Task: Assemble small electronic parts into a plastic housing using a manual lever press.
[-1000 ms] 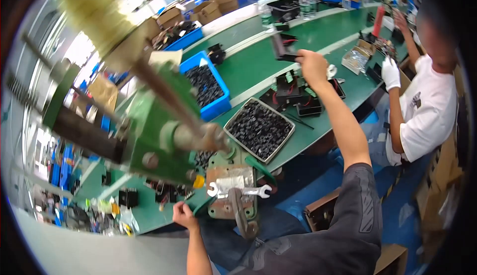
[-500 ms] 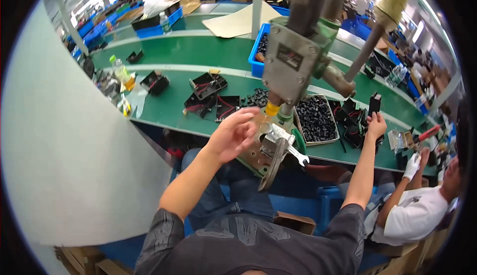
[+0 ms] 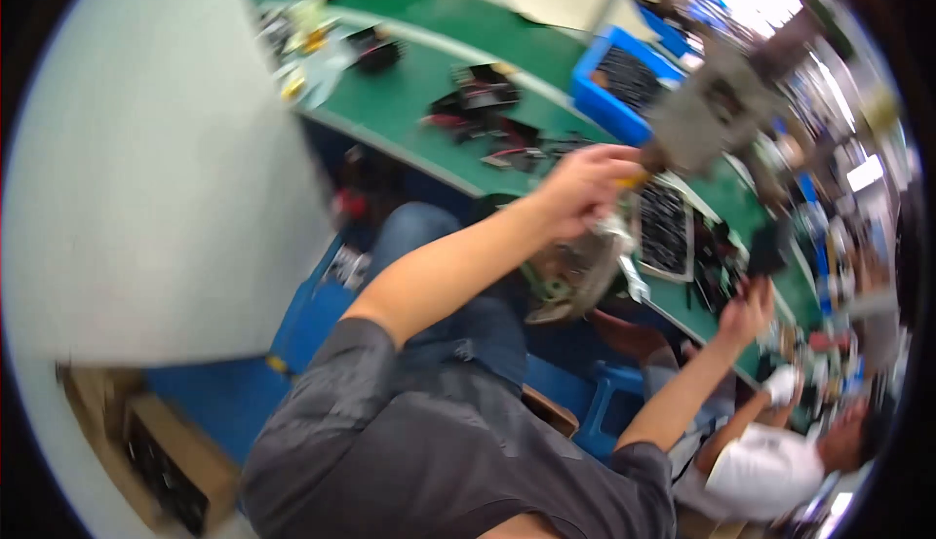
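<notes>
My left hand (image 3: 583, 191) is at the press, its fingers stretched toward the yellow tip (image 3: 634, 180) under the metal press head (image 3: 707, 115). Blur hides whether it touches the tip; I make out nothing held in it. Farther right, my right hand (image 3: 749, 310) grips a black plastic housing (image 3: 770, 245) and holds it up above the bench. A metal wrench (image 3: 636, 281) lies by the press base (image 3: 565, 281), below my left hand. Just right of the press, a shallow box (image 3: 690, 247) contains many small black parts.
Black housings with red wires (image 3: 487, 91) lie on the green bench (image 3: 419, 144). A blue bin (image 3: 585, 81) of dark parts stands behind the press. A co-worker in a white shirt (image 3: 765, 471) sits close on my right, wearing a white glove (image 3: 780, 383). Blue stools stand below.
The whole view has swung and tilted, blurring the picture. My left hand is nearer the press's yellow tip. My right hand still holds the black plastic housing.
</notes>
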Motion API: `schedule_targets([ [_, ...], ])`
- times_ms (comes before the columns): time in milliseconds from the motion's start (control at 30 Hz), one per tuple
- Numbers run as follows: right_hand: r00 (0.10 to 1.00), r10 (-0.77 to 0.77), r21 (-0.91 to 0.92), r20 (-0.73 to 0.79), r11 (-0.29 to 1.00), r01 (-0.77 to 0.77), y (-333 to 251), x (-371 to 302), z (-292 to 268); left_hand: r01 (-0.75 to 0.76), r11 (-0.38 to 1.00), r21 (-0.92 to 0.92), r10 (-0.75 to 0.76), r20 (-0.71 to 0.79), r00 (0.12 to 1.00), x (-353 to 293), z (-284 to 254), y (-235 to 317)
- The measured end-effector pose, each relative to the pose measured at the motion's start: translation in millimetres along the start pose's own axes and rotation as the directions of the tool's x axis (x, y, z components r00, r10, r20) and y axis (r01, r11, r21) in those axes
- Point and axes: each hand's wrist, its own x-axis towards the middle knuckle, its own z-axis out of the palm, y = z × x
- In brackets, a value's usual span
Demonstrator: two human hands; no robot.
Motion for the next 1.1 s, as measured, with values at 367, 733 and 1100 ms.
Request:
schedule_targets([
  [367, 0.919, -0.038, 0.219, 0.393, 0.974, -0.054, -36.3, -69.4, 2.1, -0.119, 0.990, 0.076, 0.115, 0.057, 0.992, -1.6, 1.8, -19.4],
  [733, 0.682, -0.272, -0.334, 0.679, 0.712, 0.617, -114.1, -179.6, 115.9, -0.230, 0.864, 0.448, 0.199, 0.116, 0.973, -168.5, -40.5, -28.7],
  [1100, 0.101, -0.091, -0.049, 0.991, 0.452, 0.891, -101.4, -288.0, 254.3, -0.097, 0.973, 0.211, 0.157, -0.286, 0.945, -263.0, -77.0, -13.4],
])
